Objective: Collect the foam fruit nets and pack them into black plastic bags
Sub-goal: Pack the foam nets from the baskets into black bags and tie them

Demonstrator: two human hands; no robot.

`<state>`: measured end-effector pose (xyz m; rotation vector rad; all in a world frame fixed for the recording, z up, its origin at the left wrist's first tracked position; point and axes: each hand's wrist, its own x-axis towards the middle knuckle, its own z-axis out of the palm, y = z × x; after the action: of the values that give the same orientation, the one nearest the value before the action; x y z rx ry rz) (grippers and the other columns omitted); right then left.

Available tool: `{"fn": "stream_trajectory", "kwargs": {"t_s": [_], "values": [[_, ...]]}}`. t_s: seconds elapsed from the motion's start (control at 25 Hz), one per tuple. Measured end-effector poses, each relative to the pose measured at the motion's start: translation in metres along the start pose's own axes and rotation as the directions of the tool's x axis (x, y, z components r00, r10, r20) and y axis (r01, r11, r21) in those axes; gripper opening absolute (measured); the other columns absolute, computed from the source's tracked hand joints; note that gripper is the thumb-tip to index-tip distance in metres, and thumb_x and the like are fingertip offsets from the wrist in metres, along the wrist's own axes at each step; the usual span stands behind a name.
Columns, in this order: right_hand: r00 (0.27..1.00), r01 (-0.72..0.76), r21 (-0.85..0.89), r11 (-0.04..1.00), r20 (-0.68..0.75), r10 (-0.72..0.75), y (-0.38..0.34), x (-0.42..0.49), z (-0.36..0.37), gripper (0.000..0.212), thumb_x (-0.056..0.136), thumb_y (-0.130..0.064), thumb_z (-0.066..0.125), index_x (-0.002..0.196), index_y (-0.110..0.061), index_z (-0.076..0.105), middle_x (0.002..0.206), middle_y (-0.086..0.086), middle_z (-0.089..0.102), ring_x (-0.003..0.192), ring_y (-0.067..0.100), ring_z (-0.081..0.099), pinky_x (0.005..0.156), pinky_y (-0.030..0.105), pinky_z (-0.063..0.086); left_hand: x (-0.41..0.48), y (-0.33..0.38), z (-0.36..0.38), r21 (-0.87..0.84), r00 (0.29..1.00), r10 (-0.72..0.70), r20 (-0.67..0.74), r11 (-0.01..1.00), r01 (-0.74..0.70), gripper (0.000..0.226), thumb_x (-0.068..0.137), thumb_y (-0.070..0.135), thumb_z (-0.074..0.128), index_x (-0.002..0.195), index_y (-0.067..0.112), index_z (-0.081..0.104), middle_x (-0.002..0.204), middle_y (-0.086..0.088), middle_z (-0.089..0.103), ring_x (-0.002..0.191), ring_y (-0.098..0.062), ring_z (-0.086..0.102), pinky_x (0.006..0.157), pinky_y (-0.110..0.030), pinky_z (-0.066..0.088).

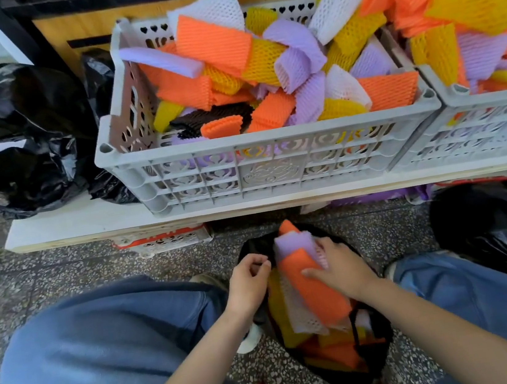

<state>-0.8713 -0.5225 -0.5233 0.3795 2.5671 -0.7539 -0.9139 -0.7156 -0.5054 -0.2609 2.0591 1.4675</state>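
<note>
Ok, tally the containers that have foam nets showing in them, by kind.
Grey crates: 2
Open black bag: 1
Total: 3

Left crate (275, 169) and right crate (480, 136) abreast on the table (82, 220).
Foam nets (261, 62) fill both; bags (18, 126) lie left; an open bag (382, 345) sits on the floor (63, 275) in front.
</note>
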Motion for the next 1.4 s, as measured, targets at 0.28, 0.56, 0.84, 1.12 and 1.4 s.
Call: {"fn": "stream_trajectory", "kwargs": {"t_s": [0.28,0.56,0.84,1.12,1.4], "values": [[0.997,-0.019,-0.29,0.957,0.063,0.039,-0.024,-0.003,0.046,0.069,0.092,-0.045,0.051,0.147,-0.016,0.02,0.14,0.012,0.044,0.127,0.027,0.042,0.097,0.033,0.036,-0.009,0.003,0.001,-0.011,0.996,0.082,-0.035,0.997,-0.082,0.01,0.095,0.013,0.054,0.094,0.016,0.063,0.068,-0.001,0.056,0.06,-0.011,0.051,0.055,-0.02,0.039],[0.956,-0.159,0.255,0.954,-0.202,0.213,-0.011,0.01,0.054,0.035,0.09,-0.014,0.058,0.119,-0.006,0.041,0.125,0.013,0.044,0.114,0.033,0.051,0.082,0.04,0.044,-0.014,-0.001,0.014,0.064,0.986,0.136,0.1,0.988,-0.142,0.016,0.09,0.011,0.061,0.105,0.016,0.065,0.073,0.005,0.054,0.063,0.0,0.05,0.061,-0.012,0.04],[0.966,0.26,0.035,0.965,0.001,-0.26,0.018,-0.016,0.054,0.08,0.091,-0.023,0.05,0.149,-0.04,-0.002,0.158,-0.007,0.009,0.145,0.017,0.012,0.114,0.037,0.024,-0.006,-0.003,0.021,0.069,0.986,0.127,0.111,0.988,-0.135,0.024,0.087,0.007,0.063,0.11,0.016,0.065,0.078,0.005,0.053,0.075,-0.008,0.051,0.068,-0.012,0.04],[0.918,0.019,0.331,0.943,-0.379,0.115,0.039,-0.059,0.029,0.062,0.092,-0.037,0.05,0.144,-0.012,0.027,0.142,0.0,0.032,0.132,0.012,0.031,0.108,0.031,0.033,-0.006,0.002,0.019,0.074,0.985,0.133,0.113,0.987,-0.141,0.024,0.089,0.007,0.061,0.112,0.016,0.063,0.079,0.006,0.053,0.078,-0.009,0.051,0.069,-0.016,0.041],[0.859,-0.471,0.704,0.532,0.227,0.459,0.038,-0.044,0.06,0.041,0.098,-0.032,0.044,0.121,0.001,0.052,0.114,0.015,0.059,0.099,0.022,0.058,0.08,0.021,0.046,-0.013,-0.001,0.017,0.125,0.988,0.119,0.101,0.984,-0.131,0.025,0.089,0.008,0.061,0.113,0.014,0.064,0.077,0.004,0.053,0.077,-0.012,0.051,0.07,-0.021,0.042]]}}
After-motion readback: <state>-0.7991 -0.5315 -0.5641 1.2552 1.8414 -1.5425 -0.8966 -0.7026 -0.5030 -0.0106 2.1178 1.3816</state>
